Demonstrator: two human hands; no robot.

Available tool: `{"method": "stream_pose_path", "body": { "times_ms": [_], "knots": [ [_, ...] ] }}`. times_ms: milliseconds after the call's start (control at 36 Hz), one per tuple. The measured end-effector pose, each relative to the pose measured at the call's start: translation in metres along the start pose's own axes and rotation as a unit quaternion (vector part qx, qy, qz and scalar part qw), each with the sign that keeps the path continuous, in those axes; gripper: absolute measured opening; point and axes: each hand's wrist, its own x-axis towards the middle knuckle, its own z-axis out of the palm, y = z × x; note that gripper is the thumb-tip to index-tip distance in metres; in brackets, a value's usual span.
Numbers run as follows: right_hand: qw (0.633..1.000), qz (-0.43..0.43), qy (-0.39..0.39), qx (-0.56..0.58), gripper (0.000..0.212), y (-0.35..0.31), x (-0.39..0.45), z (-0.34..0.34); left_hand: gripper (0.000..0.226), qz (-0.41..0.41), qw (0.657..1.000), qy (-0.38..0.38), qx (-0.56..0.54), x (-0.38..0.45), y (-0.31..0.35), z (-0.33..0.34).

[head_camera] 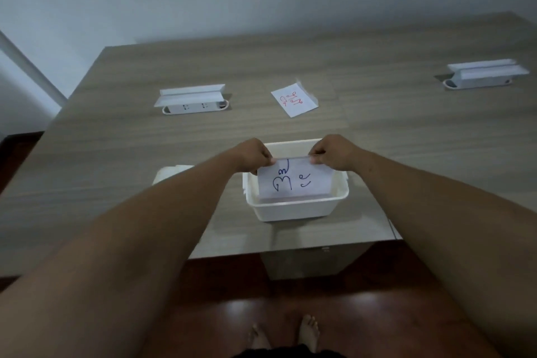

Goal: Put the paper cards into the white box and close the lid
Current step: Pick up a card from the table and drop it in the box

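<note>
A paper card (295, 180) with blue writing is pinched at its top corners by the left hand (252, 154) and right hand (334, 154), lowered upright into the white box (296, 209). Beyond the box, a second card (294, 99) with red writing is laid on the table (116, 154); left of the box, the lid (165, 176) is partly hidden by the forearm.

We see the white box (296, 206) open near the table's front edge, its lid (167, 176) lying flat to its left. A blue-inked paper card (295, 182) stands tilted inside it; a red-inked card (294, 99) lies flat beyond.
</note>
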Motion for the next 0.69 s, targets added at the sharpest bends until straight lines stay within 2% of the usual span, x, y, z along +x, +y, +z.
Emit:
{"method": "stream_pose_path", "body": {
  "times_ms": [194,361,444,556,694],
  "knots": [
    [0.997,0.034,-0.066,-0.007,0.025,0.004,-0.015,0.035,0.016,-0.042,0.988,-0.116,0.089,0.004,-0.025,0.03],
    [0.991,0.041,-0.12,-0.037,0.026,0.004,-0.024,0.055,0.03,-0.109,0.971,-0.201,0.071,0.019,-0.029,0.04],
    [0.99,0.044,-0.126,-0.033,0.031,0.007,-0.02,0.051,0.03,-0.129,0.958,-0.248,0.061,0.028,-0.025,0.036],
    [0.997,0.051,-0.058,-0.009,0.033,0.01,0.004,0.022,0.034,-0.104,0.969,-0.221,0.033,0.054,-0.006,0.009],
    [0.998,0.033,0.029,-0.042,0.027,0.021,0.045,-0.029,0.033,-0.072,0.987,-0.141,0.007,0.088,0.028,-0.034]
  ]
}}
